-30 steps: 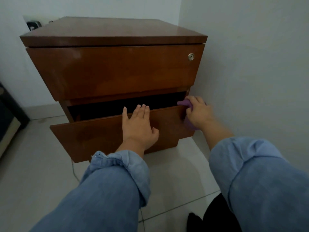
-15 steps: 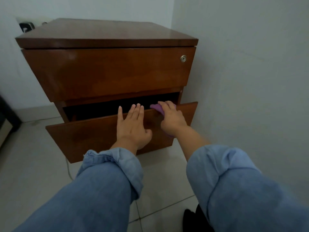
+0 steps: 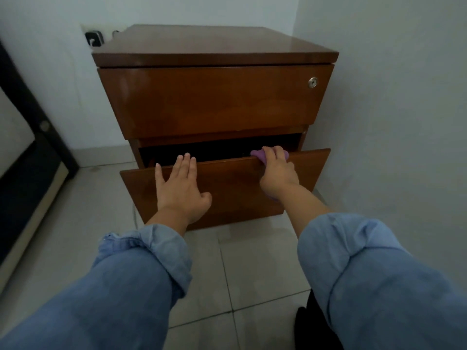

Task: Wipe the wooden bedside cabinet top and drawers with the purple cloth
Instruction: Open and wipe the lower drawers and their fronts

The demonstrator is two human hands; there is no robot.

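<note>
I see the wooden cabinet (image 3: 214, 44) in the corner, its lower drawer (image 3: 227, 183) pulled out. My left hand (image 3: 180, 185) lies flat on the drawer front; my right hand (image 3: 276, 170) grips the purple cloth (image 3: 260, 155) over its top edge, near the right end.

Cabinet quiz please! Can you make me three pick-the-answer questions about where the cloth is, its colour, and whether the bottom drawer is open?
1. Where is the cloth?
A. on the cabinet top
B. on the lower drawer's top edge
C. on the floor

2. What colour is the cloth?
A. purple
B. yellow
C. white

3. How is the lower drawer?
A. shut
B. taken out
C. pulled open

Answers: 1 B, the right hand presses it over that edge. 2 A, purple shows beside the fingers. 3 C, a dark gap shows behind its front, where the left hand lies flat.
</note>
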